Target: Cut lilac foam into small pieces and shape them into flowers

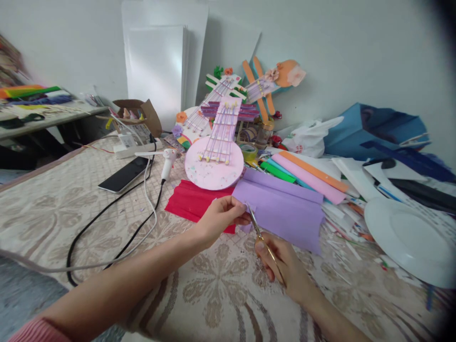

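Over the left edge of the wide lilac paper sheet [285,211], the fingers [235,210] of your left hand [221,216] pinch a small pale-lilac paper scrap [251,207], while your right hand [281,259] grips slim gold-handled metal scissors [256,226] slanting away leftward, their tips at the scrap.

- Scissors [259,234]: gold handles, silver blades; gripped in right hand [281,259], blades slanting forward, tips near left hand's [228,211] fingertips.
- Purple scrap [252,208]: small, pale; pinched in left hand's fingertips, just beside scissor tips.
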A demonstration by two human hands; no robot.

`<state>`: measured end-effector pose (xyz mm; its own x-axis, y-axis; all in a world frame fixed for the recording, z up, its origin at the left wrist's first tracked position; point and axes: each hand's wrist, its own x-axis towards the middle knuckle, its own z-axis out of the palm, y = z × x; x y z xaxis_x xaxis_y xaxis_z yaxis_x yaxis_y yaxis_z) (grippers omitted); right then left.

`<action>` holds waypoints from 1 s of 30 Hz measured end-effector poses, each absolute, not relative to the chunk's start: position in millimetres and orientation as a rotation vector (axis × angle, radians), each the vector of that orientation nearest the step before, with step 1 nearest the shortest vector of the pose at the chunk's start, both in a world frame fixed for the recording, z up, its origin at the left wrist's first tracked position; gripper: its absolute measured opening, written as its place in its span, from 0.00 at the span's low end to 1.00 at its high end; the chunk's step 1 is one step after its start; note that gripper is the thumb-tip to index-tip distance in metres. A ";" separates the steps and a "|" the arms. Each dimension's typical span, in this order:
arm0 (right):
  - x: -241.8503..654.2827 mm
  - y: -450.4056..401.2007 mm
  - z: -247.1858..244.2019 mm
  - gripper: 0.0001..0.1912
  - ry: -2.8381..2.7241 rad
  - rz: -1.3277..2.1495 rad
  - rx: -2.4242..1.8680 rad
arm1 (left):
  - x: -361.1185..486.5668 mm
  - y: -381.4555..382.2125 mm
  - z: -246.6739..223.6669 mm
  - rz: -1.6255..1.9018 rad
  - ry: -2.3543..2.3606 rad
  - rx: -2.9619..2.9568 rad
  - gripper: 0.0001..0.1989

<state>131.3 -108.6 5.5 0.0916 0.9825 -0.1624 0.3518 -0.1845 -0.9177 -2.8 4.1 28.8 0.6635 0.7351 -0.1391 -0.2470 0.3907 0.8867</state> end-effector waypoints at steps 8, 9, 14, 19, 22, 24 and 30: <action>133.0 -110.2 2.8 0.19 -1.323 1.110 -1.650 | -2.8 6.8 26.5 0.661 0.556 0.985 0.10; 133.7 -110.6 1.8 0.19 -1.322 1.112 -1.651 | -2.8 6.9 26.5 0.661 0.554 0.984 0.10; 135.1 -112.1 -2.2 0.17 -1.308 1.132 -1.650 | -2.9 6.9 27.9 0.664 0.562 0.990 0.10; 132.3 -109.4 0.3 0.19 -1.216 1.196 -1.631 | -3.5 7.8 27.8 0.655 0.550 1.010 0.11; 134.3 -106.9 4.2 0.21 -1.149 1.200 -1.604 | -3.7 7.9 27.6 0.635 0.548 1.055 0.11; 138.2 -105.6 7.9 0.20 -1.131 1.145 -1.591 | -3.6 6.9 27.7 0.599 0.557 1.108 0.11; 147.3 -102.6 19.2 0.12 -1.138 1.018 -1.583 | -3.0 -1.0 23.0 0.373 0.512 1.366 0.11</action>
